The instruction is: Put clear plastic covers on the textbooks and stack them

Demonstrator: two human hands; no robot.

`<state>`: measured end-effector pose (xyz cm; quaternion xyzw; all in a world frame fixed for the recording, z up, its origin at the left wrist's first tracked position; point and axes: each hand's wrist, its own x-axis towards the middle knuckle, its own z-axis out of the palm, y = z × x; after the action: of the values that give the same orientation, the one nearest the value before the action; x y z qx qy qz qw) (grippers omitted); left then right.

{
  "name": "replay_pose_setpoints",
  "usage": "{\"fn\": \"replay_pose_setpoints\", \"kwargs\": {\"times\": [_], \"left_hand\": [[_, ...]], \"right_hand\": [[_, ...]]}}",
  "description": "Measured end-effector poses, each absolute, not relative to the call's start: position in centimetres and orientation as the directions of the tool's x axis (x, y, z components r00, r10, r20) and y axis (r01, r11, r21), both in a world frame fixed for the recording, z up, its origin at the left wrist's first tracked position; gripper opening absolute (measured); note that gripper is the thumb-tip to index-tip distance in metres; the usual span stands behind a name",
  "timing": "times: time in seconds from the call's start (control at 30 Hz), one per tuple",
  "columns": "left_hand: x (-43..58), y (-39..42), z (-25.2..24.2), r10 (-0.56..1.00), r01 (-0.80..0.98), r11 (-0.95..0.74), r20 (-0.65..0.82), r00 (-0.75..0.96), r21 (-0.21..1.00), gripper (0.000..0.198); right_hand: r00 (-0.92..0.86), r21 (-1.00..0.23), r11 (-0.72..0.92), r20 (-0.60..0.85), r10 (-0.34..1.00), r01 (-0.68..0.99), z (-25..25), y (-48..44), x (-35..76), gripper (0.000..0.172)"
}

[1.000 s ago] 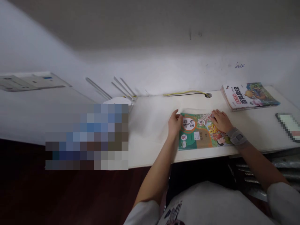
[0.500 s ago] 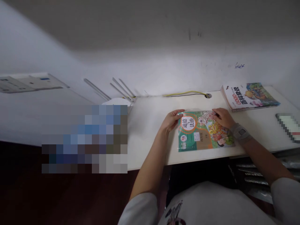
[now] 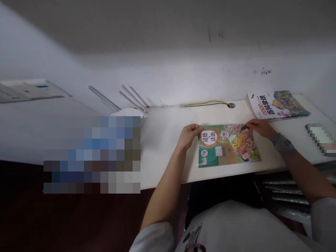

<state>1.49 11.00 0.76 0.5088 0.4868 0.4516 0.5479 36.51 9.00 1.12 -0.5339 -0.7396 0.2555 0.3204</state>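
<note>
A textbook (image 3: 224, 148) with a green and orange illustrated cover lies sideways over the white desk, its title turned toward the left. My left hand (image 3: 189, 135) pinches the book's upper left corner, thumb on the cover and fingers behind the edge. At the upper right corner, my right hand (image 3: 259, 127) grips the far edge between thumb and fingers. A grey watch is on my right wrist. Whether the book rests flat or is slightly raised, I cannot tell.
A stack of books (image 3: 278, 105) stands at the desk's back right. A blurred phone-like object (image 3: 321, 139) lies at the right. Yellow and black cables run to a cable hole (image 3: 231, 105). A white device with antennas (image 3: 128, 112) sits at the left, beside a pixelated area.
My right hand has slid right along the book's far edge to its upper right corner. My left hand keeps its place at the left corner. The view has shifted slightly.
</note>
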Motion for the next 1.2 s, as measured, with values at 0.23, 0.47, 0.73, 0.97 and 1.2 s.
{"fn": "replay_pose_setpoints", "kwargs": {"times": [0.23, 0.47, 0.73, 0.97, 1.2], "left_hand": [[2.3, 12.1, -0.3, 0.987, 0.15, 0.16, -0.16, -0.006, 0.976, 0.041], [3.4, 12.7, -0.2, 0.99, 0.875, 0.132, -0.102, -0.095, 0.466, 0.033], [6.0, 12.1, -0.3, 0.957, 0.947, -0.275, 0.135, 0.255, 0.163, 0.039], [10.2, 11.0, -2.7, 0.796, 0.773, -0.603, 0.092, 0.598, 0.196, 0.051], [7.5, 10.8, -3.4, 0.865, 0.85, -0.501, 0.111, 0.489, 0.164, 0.055]], "right_hand": [[0.085, -0.863, 0.085, 0.146, 0.986, 0.499, -0.2, 10.5, 35.4, 0.042], [0.183, -0.199, -0.161, 0.095, 0.979, 0.967, -0.8, 11.4, 33.6, 0.03], [-0.356, 0.093, 0.344, 0.222, 0.908, 0.934, -0.8, 9.7, 30.2, 0.036], [-0.564, -0.016, 0.566, 0.053, 0.824, 0.825, -2.9, 9.7, 27.8, 0.063], [-0.459, -0.001, 0.459, 0.038, 0.888, 0.888, -3.0, 9.4, 33.3, 0.06]]}}
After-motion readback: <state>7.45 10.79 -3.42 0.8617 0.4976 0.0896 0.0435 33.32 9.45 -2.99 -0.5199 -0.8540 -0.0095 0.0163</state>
